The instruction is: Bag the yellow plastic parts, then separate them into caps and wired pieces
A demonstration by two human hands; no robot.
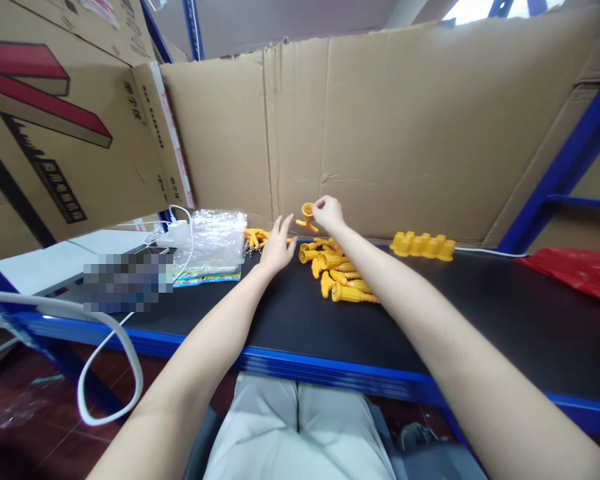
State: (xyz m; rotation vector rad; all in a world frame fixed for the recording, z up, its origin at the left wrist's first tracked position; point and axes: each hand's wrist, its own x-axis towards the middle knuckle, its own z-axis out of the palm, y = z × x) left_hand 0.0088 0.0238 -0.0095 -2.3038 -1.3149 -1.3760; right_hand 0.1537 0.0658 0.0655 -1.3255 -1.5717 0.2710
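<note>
Head view: right hand (327,213) pinches small yellow plastic part (307,217) at fingertips, lifted just above black bench top (480,313). Part has ring-shaped end with short stem; likely light, rigid, smooth; best gripped at stem. Left hand (276,247) flat, fingers spread and extended, holds nothing, tips near orange pieces (255,235). Pile of yellow ribbed parts (337,273) just below right wrist. Row of yellow cup shapes (423,245) well right of fingers. Crinkly clear plastic bag (215,243) left of left hand. Corrugated cardboard wall (380,133) behind.
</note>
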